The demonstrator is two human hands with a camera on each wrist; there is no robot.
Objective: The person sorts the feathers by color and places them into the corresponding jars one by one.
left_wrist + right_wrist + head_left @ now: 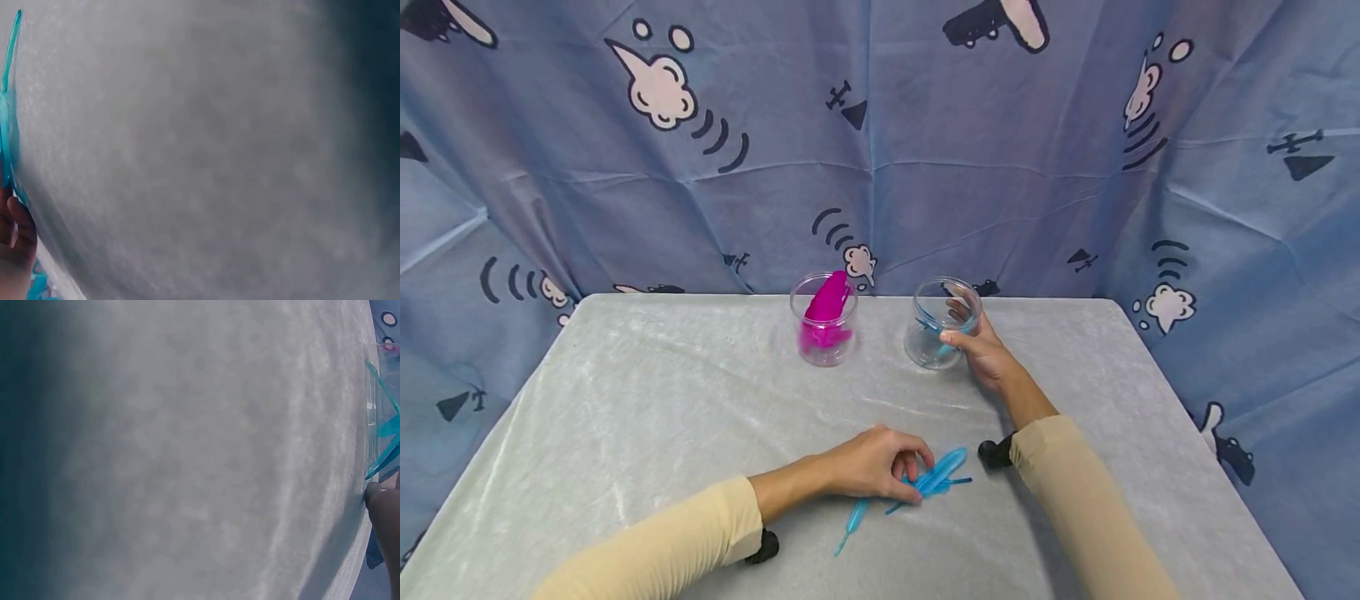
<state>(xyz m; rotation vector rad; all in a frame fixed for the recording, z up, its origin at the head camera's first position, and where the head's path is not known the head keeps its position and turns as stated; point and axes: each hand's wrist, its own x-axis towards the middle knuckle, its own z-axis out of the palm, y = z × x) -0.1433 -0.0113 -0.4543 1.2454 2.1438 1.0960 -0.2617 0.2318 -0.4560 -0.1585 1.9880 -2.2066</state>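
Gripping the Clear Jar, Pinching Blue Feathers

Right hand: fingers curled round the clear jar, thumb on its near wall; jar stands on the grey cloth with blue feathers inside. Left hand: fingertips bent down, pinching the loose blue feathers lying under and just beyond them. A second jar, holding pink feathers, stands beside the gripped jar, apart from both hands.

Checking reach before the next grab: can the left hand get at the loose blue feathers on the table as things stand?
Probably yes. The left hand already rests on the blue feathers, with nothing on top of them. The right hand is away, gripping the clear jar.
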